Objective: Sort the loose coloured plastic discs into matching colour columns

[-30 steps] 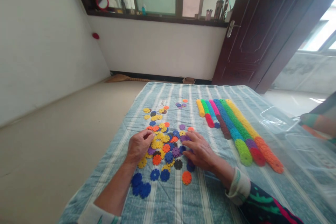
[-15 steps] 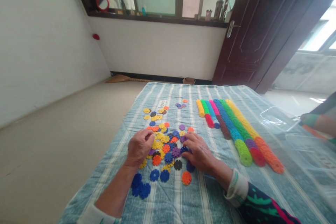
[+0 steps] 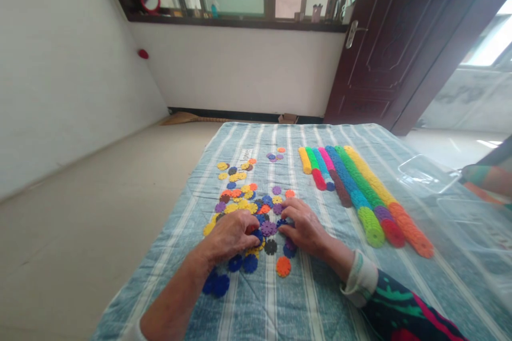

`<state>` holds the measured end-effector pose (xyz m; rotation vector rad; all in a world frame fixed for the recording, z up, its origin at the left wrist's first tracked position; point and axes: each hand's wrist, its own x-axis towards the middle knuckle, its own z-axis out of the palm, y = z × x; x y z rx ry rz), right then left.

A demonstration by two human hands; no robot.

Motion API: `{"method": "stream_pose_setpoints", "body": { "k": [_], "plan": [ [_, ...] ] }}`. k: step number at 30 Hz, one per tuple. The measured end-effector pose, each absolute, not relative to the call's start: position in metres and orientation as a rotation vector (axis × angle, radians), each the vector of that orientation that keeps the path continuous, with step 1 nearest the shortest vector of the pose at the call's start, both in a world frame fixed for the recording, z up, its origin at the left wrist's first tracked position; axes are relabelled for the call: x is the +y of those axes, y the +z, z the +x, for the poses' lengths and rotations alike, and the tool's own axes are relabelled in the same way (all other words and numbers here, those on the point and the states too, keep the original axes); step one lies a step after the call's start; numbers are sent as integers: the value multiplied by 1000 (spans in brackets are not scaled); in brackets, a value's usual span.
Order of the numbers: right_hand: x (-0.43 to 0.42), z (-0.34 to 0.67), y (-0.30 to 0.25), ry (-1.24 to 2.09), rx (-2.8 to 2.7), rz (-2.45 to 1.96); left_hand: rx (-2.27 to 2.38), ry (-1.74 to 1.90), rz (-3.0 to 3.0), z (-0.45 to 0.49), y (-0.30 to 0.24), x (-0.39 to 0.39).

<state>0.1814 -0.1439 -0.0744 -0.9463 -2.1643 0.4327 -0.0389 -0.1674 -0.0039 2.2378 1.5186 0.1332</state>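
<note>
A scatter of flat flower-shaped plastic discs [image 3: 244, 200] in yellow, orange, blue, purple and black lies on a blue striped cloth [image 3: 320, 298]. My left hand [image 3: 230, 234] rests on the near part of the pile, its fingers curled down over discs near a blue one [image 3: 256, 235]. My right hand [image 3: 302, 224] is just to the right, fingers bent, the tips pinching at a small blue disc [image 3: 282, 222] beside a purple disc [image 3: 268, 228]. An orange disc [image 3: 283, 266] and several blue discs [image 3: 216, 283] lie nearer to me.
Several long rods of stacked discs [image 3: 356, 192] lie side by side to the right. Clear plastic boxes [image 3: 426, 173] stand at the far right, with another person's striped sleeve [image 3: 488, 180] beyond. A dark door [image 3: 384, 42] and a window sill with bottles are behind.
My left hand has slid right and nearer to me, from the pile's left edge to its near middle. My right hand has drawn in slightly. The view has tilted up a little.
</note>
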Motion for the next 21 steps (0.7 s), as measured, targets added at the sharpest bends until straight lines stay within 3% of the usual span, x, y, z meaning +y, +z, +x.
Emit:
{"method": "stream_pose_setpoints", "body": {
  "k": [12, 21],
  "plan": [
    [-143, 180, -76, 465, -2051, -931, 1486, 321, 1943, -42, -3, -166],
    [-97, 249, -37, 85, -2055, -1237, 1521, 330, 1973, -51, -10, -156]
  ]
}}
